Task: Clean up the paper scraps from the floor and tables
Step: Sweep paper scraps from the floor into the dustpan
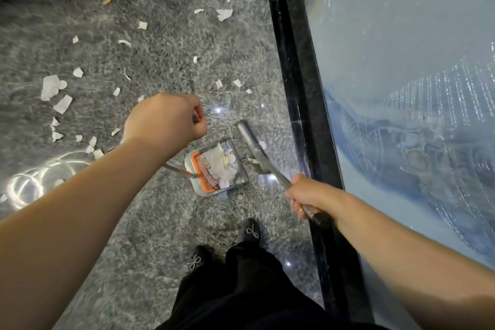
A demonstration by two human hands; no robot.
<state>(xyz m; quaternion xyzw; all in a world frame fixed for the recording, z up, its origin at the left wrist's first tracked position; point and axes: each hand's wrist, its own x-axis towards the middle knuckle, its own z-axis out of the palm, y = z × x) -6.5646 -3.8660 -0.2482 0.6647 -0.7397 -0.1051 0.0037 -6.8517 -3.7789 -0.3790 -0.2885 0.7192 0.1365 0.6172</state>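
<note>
Dustpan (214, 166) on floor (160, 222), handle gripped in left hand (166, 120), angled for scraps (63, 104) ahead; broom (257, 153) shaft clasped by right hand (308, 195), poised beside for sweeping.

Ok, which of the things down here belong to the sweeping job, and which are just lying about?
Job:
- left hand holding the dustpan
- right hand gripping the broom
- paper scraps on the floor, more already in the dustpan

Lying about:
- brown bit, unclear what
- plastic-covered surface
- black edge
</note>
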